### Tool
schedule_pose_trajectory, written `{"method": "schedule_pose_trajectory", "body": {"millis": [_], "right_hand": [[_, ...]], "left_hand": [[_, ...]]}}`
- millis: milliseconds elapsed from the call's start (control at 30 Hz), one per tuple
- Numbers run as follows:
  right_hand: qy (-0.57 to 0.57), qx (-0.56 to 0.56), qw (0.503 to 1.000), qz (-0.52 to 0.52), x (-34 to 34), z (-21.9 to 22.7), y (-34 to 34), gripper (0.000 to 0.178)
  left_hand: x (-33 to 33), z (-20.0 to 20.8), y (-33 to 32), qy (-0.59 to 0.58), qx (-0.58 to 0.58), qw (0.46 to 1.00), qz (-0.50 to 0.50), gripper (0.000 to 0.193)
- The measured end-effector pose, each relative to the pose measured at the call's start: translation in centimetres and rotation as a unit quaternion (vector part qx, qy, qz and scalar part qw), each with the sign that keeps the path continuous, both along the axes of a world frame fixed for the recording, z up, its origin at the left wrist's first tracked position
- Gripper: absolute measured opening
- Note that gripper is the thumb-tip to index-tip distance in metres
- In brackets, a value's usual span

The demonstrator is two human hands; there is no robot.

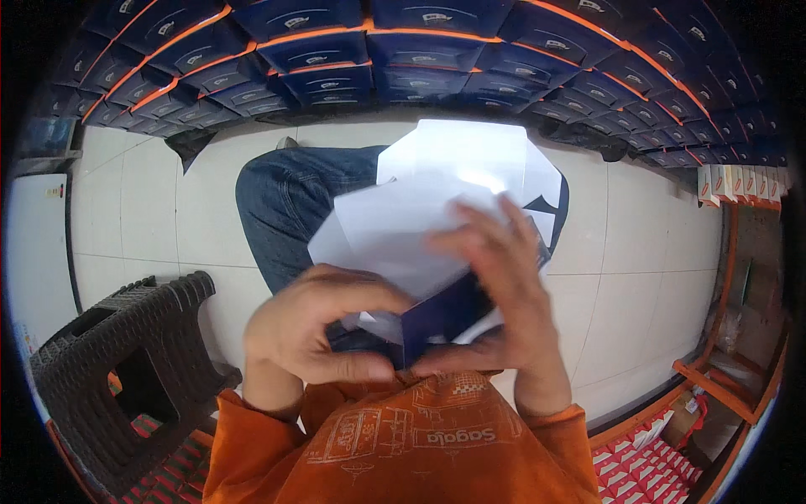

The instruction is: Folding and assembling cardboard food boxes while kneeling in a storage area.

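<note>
A partly folded cardboard box (395, 223), white inside and navy outside, lies over my lap with its flaps spread away from me. At its near left corner, my left hand (315, 323) is closed on the box, with the thumb along the near edge and the fingers over the wall. My right hand (516, 294) is at the right side, its thumb by the near edge of a navy panel (449, 311). Its raised fingers are spread over the white board and smeared by motion, so I cannot tell how firmly they grip. A second white flap shape (470, 151) shows beyond.
Stacked navy boxes (327, 84) with orange edges line the far side. Dark stacked plastic stools (126, 361) stand at the left, near a white panel (42, 252). An orange frame (714, 382), red-and-white packs (642, 470) and small white boxes (739, 183) are at the right.
</note>
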State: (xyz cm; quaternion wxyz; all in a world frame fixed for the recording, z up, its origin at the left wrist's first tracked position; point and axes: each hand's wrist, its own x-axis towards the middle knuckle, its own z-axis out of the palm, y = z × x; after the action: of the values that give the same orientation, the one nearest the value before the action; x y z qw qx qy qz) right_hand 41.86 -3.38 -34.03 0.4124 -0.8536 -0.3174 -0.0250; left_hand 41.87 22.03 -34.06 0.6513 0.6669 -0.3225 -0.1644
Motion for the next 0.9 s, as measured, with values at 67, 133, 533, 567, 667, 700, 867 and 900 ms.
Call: {"method": "schedule_pose_trajectory", "body": {"millis": [67,133,533,567,667,700,867,900], "right_hand": [[0.059,0.049,0.995,-0.068,-0.1,-0.6,0.4,0.073],[0.071,0.240,0.963,-0.099,0.0,-0.4,0.2,0.052],[0.083,-0.111,0.987,0.077,-1.9,1.6,0.7,0.039],[0.086,-0.164,0.980,0.075,-2.0,1.6,0.8,0.043],[0.119,-0.212,0.969,0.046,-2.2,1.6,1.1,0.042],[0.131,-0.244,0.960,0.052,-2.4,1.7,1.1,0.042],[0.114,-0.275,0.954,0.041,-2.5,2.0,0.7,0.040],[0.111,-0.292,0.949,0.037,-2.4,1.9,0.4,0.040]], "left_hand": [[-0.4,-1.3,-0.7,0.024,0.018,0.999,-0.010,0.033],[-0.2,-2.4,-1.2,0.078,0.103,0.991,-0.045,0.025],[-0.1,-5.7,-2.5,0.197,0.056,0.976,-0.071,0.013],[0.1,-5.4,-2.4,0.124,0.077,0.986,-0.074,0.013],[0.1,-4.2,-2.7,0.038,0.166,0.975,-0.145,0.011],[0.2,-3.9,-2.8,0.051,0.207,0.965,-0.152,0.008],[0.0,-3.4,-3.6,0.117,0.130,0.980,-0.089,0.024],[-0.1,-3.5,-3.5,0.102,0.130,0.982,-0.091,0.028]]}}
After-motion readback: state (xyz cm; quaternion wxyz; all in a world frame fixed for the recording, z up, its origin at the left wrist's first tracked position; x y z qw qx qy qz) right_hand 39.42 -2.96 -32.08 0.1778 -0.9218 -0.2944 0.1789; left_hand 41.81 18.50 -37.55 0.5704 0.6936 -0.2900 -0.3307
